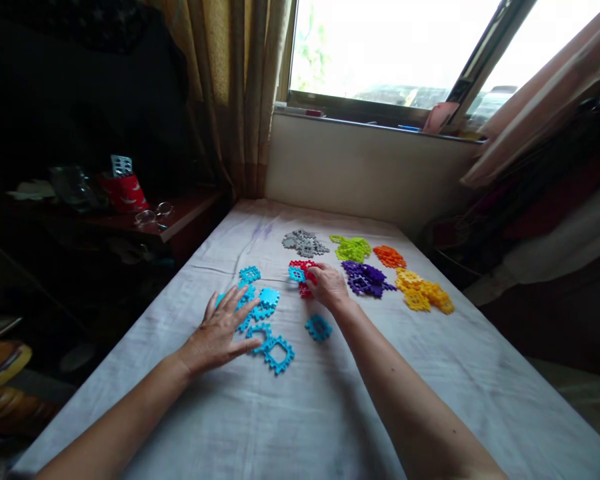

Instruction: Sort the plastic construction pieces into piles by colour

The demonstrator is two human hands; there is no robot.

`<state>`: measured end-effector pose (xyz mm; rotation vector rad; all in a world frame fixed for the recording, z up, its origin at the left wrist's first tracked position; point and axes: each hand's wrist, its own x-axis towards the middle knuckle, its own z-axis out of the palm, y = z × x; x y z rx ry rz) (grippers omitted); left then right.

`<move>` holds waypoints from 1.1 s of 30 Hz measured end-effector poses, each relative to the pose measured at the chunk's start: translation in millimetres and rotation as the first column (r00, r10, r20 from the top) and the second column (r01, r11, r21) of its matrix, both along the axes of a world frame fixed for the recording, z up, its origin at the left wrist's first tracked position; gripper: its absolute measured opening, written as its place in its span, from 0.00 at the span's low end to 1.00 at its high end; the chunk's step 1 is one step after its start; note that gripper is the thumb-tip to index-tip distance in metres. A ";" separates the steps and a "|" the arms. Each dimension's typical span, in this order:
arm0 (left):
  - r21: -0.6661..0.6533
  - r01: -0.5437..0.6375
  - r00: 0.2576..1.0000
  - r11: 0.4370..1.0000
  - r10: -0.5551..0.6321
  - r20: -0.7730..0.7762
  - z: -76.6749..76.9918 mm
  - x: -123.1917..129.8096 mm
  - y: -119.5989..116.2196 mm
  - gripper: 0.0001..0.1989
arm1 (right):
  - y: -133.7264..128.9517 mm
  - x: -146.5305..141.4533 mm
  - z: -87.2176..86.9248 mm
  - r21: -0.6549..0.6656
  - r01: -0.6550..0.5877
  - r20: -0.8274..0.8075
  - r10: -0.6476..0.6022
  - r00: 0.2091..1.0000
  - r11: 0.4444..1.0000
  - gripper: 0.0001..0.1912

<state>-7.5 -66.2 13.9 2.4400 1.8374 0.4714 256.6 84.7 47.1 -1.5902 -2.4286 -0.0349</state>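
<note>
My left hand (pixel 223 331) lies with its fingers spread over a loose group of blue toothed pieces (pixel 269 300), partly covering them. Between the fingers of my right hand (pixel 325 285) is a small blue piece (pixel 297 274), held above the red pieces (pixel 304 291). Closer to me, a single blue piece (pixel 319 328) lies on the cloth below my right hand. A blue open frame (pixel 279 355) rests near my left thumb.
Grey (pixel 305 243), lime green (pixel 353 249), orange (pixel 389 257), purple (pixel 367 279) and yellow (pixel 423 291) piles lie on the white cloth (pixel 300 427). Glasses (pixel 153 213) and a red cup (pixel 125 193) stand on a dark side table at left.
</note>
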 end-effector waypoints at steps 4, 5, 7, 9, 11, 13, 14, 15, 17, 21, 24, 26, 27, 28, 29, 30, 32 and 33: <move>0.060 -0.043 0.995 0.997 0.038 0.092 21.8 30.3 56.8 0.27 | -0.8 12.5 -17.9 -0.022 0.059 -0.136 -0.062 0.989 0.998 0.17; 0.045 -0.096 0.989 0.994 0.090 0.115 25.5 40.9 73.1 0.27 | -1.6 13.7 -20.7 -0.028 0.070 -0.156 -0.074 0.985 0.997 0.17; -0.074 -0.202 0.964 0.977 0.212 0.160 29.5 64.2 103.8 0.29 | -2.9 14.4 -24.1 -0.040 0.089 -0.179 -0.095 0.979 0.995 0.17; -0.125 -0.222 0.954 0.967 0.242 0.175 29.1 86.4 128.3 0.30 | -3.5 14.3 -25.3 -0.043 0.104 -0.198 -0.110 0.974 0.994 0.17; -0.147 -0.238 0.946 0.960 0.263 0.187 26.3 101.7 144.1 0.27 | -3.7 14.5 -25.9 -0.041 0.116 -0.218 -0.123 0.968 0.992 0.17; -0.166 -0.254 0.938 0.953 0.285 0.198 23.6 106.5 151.8 0.24 | -3.9 15.0 -27.0 -0.042 0.125 -0.230 -0.131 0.964 0.991 0.17; -0.176 -0.260 0.934 0.949 0.293 0.202 22.9 104.7 153.1 0.23 | -4.1 15.1 -28.0 -0.043 0.131 -0.232 -0.138 0.963 0.990 0.17; -0.183 -0.264 0.932 0.947 0.300 0.205 22.8 100.4 153.2 0.23 | -4.5 15.0 -29.3 -0.044 0.139 -0.233 -0.145 0.962 0.989 0.16; -0.187 -0.273 0.928 0.944 0.309 0.206 24.3 85.7 150.3 0.24 | -5.2 13.9 -32.4 -0.035 0.163 -0.240 -0.166 0.956 0.986 0.15; -0.168 -0.280 0.932 0.945 0.310 0.190 29.5 45.3 140.0 0.22 | -5.6 9.9 -34.1 -0.002 0.202 -0.268 -0.195 0.944 0.979 0.15; -0.135 -0.282 0.939 0.950 0.302 0.163 29.4 12.5 134.1 0.21 | -8.8 10.4 -29.7 0.018 0.201 -0.283 -0.188 0.941 0.979 0.18; -0.114 -0.283 0.943 0.952 0.298 0.146 26.4 -9.1 130.9 0.23 | -17.0 13.8 -28.0 0.034 0.142 -0.309 -0.125 0.943 0.989 0.21; -0.109 -0.284 0.944 0.953 0.298 0.141 24.1 -19.1 129.2 0.25 | -23.9 16.1 -28.7 0.039 0.084 -0.323 -0.067 0.944 0.996 0.21; -0.107 -0.287 0.944 0.952 0.300 0.138 21.4 -28.0 127.3 0.26 | -32.6 18.4 -30.7 0.038 0.016 -0.335 -0.002 0.942 0.999 0.20; -0.108 -0.290 0.943 0.951 0.304 0.138 18.3 -35.3 125.4 0.28 | -43.0 20.3 -33.8 0.030 -0.053 -0.341 0.059 0.938 0.998 0.20; -0.113 -0.293 0.941 0.949 0.308 0.140 15.1 -40.8 123.4 0.28 | -54.6 21.5 -37.6 0.014 -0.107 -0.342 0.105 0.934 0.994 0.20; -0.123 -0.291 0.940 0.949 0.307 0.149 8.2 -44.6 120.0 0.28 | -79.3 20.9 -45.4 -0.030 -0.158 -0.332 0.139 0.933 0.987 0.23; -0.126 -0.281 0.941 0.951 0.299 0.158 5.0 -42.9 118.5 0.27 | -91.2 18.8 -48.2 -0.052 -0.167 -0.323 0.141 0.936 0.985 0.26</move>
